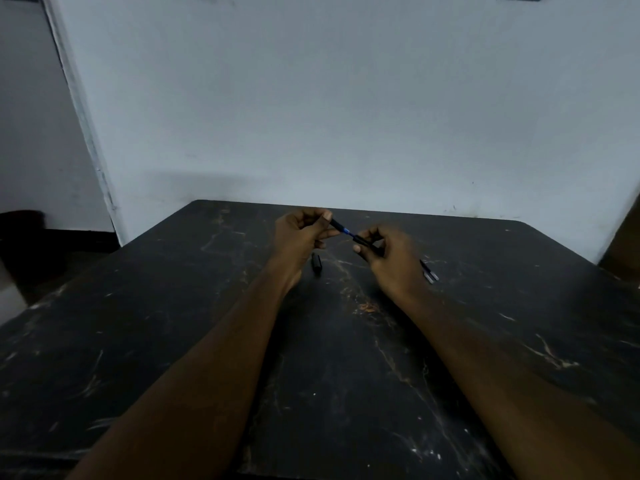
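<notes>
Scuffed table (329, 375) — left hand (300, 235), right hand (393, 263) pinch pen (360, 240) — blue refill (346, 231) exposed.

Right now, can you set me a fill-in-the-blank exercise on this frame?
The left hand and right hand each pinch a ____ pen piece.
The refill between the pieces is ____.
The cap lies on the table, nearer the ____ hand.
Missing: black, blue, left.
</notes>
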Motion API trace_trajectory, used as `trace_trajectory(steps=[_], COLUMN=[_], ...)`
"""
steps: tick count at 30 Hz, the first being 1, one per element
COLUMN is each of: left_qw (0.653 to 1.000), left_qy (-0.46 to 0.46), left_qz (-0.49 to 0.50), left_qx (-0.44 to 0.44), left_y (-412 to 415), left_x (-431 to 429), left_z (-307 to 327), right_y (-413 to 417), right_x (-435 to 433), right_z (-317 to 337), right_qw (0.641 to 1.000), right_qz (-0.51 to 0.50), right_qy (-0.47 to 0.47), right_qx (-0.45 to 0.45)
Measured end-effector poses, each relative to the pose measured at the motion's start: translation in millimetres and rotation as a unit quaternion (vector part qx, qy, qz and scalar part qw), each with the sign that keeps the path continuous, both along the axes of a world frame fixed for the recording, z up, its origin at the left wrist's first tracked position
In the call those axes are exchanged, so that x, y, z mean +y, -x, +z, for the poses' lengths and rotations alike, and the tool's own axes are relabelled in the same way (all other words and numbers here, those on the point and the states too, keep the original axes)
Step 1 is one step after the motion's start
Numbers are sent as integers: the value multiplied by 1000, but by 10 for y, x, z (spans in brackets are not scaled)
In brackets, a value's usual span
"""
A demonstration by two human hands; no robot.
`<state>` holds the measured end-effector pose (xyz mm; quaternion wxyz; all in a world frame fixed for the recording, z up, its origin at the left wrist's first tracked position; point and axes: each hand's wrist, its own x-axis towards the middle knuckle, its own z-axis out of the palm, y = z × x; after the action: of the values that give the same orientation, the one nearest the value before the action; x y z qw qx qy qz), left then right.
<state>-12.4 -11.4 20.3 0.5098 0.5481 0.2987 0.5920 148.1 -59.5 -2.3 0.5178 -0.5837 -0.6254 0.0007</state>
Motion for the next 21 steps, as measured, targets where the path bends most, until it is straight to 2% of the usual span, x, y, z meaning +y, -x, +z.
trace_trajectory(steps=[11,21], left_qw=[999,993], left_qy=[13,58], left_qz=[-41,-100], left_qx=[2,-37], left_y=[-43,-38], left_x=[-41,-18], left_z=[-3,8], right_y=[-12,-4], right_x=[12,10], right_z=[-14,-17], right_qw=[1000,999], right_qz=[15,10], right_qy=[-23,-33], right_qx=[5,16])
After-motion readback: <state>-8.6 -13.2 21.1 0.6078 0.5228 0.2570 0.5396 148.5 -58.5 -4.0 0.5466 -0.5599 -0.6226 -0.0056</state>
